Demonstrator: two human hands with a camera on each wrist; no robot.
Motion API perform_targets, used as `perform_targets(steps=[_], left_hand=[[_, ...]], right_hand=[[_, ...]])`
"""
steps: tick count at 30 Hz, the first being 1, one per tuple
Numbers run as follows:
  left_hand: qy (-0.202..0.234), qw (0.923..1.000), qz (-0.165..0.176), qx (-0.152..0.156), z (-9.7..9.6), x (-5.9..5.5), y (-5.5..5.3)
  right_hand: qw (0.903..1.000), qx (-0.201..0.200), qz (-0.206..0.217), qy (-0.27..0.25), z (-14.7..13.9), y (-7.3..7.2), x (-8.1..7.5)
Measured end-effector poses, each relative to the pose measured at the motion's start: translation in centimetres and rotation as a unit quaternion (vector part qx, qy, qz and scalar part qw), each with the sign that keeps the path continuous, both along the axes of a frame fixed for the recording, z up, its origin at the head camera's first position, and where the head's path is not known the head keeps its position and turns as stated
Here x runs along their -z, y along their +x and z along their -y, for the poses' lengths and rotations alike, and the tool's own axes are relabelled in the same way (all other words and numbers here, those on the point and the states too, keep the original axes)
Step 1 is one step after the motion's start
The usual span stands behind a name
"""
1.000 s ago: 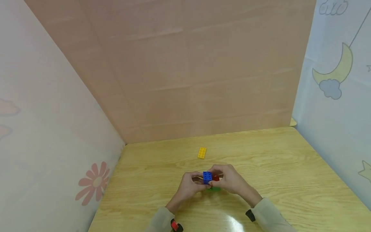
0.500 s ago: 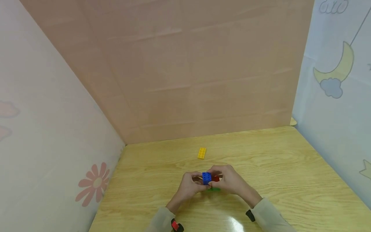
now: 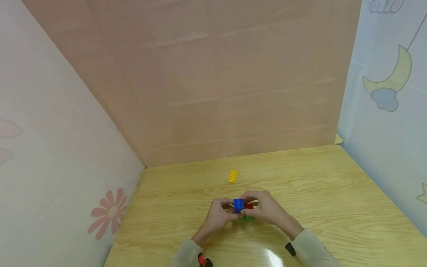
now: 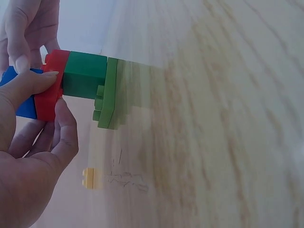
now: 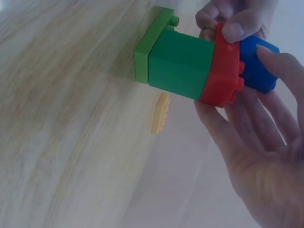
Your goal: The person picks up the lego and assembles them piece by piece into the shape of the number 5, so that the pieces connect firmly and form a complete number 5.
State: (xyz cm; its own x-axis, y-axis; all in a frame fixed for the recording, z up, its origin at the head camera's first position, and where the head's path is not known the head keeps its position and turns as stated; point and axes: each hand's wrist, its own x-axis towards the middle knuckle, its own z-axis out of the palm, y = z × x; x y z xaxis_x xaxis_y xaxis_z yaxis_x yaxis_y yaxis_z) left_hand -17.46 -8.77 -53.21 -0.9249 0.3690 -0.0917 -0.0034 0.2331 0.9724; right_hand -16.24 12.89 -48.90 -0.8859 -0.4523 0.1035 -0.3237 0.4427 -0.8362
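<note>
A small stack of toy building bricks stands between both hands in the head view. From the bottom it has a light green plate (image 4: 109, 95), a dark green brick (image 5: 180, 61), a red brick (image 5: 221, 69) and, on top, a blue brick (image 3: 238, 205). The blue one sits toward one side of the red, leaving some red studs bare in the right wrist view. My left hand (image 3: 217, 215) pinches the red brick, thumb across its side. My right hand (image 3: 267, 208) holds the blue brick with its thumb against it, index finger reaching to the red brick's lower edge.
A flat yellow brick (image 3: 233, 176) lies on the wooden table (image 3: 180, 181) beyond the hands. A tan panel (image 3: 213, 92) rises at the table's back edge. Pale printed walls stand on the left (image 3: 60, 148) and right (image 3: 377, 129).
Both hands keep the same hold on the bricks. The blue brick tips very slightly between frames, and the head view shifts a little.
</note>
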Motion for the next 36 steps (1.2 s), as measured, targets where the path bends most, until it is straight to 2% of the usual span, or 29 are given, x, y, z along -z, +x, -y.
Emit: perform_targets(steps=[10, 15, 21, 30, 36], left_hand=[[0.002, 1.0, 0.001, 0.001, -0.07, 0.13, 0.12], [-0.005, 1.0, 0.0, 0.0, 0.1, 0.13, 0.25], [0.002, 1.0, -0.005, 0.001, -0.22, 0.23, 0.35], [-0.011, 0.9999, 0.002, -0.003, -0.23, -0.36, 0.17], [-0.012, 0.9999, -0.009, -0.002, 0.02, -0.11, 0.65]], right_hand=[[1.0, 0.006, 0.003, -0.002, -0.02, 0.28, 0.14], [1.0, 0.002, -0.004, 0.003, 0.09, -0.03, 0.18], [0.9997, 0.019, -0.008, 0.013, -0.05, -0.15, 0.12], [0.9997, 0.018, -0.016, 0.001, -0.1, 0.1, 0.17], [0.9996, 0.006, -0.026, -0.009, 0.48, 0.57, 0.26]])
